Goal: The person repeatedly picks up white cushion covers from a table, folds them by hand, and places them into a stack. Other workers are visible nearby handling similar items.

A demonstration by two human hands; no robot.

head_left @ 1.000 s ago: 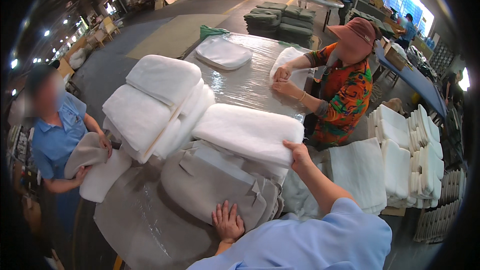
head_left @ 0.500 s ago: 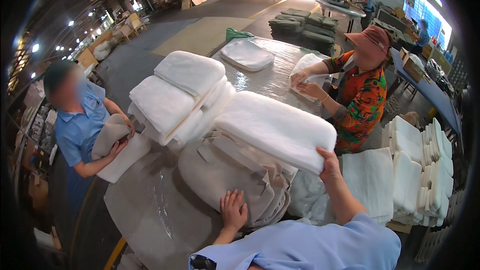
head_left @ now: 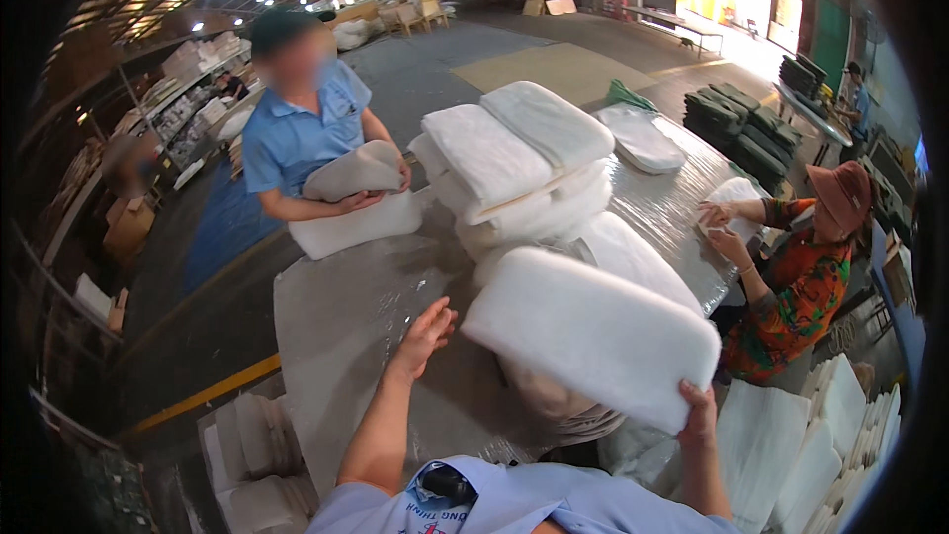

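Note:
A white foam cushion pad [head_left: 593, 331], padded and rounded at the corners, is raised over the table by my right hand [head_left: 698, 407], which grips its near right corner. To the left of the pad, my left hand [head_left: 427, 336] hovers above the plastic-covered table [head_left: 366, 356], fingers stretched out and nothing in them. Under the pad, a pile of grey-beige fabric covers [head_left: 554, 396] is mostly hidden. Beyond it lies another long white pad [head_left: 643, 262], next to a stack of white pads [head_left: 524, 153].
At the left, a person in blue [head_left: 306, 129] holds a grey cover over a white pad. A co-worker in a red hat [head_left: 811, 257] handles a white piece at the right. White pads [head_left: 761, 445] stand stacked at the lower right, others [head_left: 252, 445] at the lower left.
The white pad has been lifted off the pile and swung toward me in my right hand. My left hand has left the grey covers and moved left. The view has turned left.

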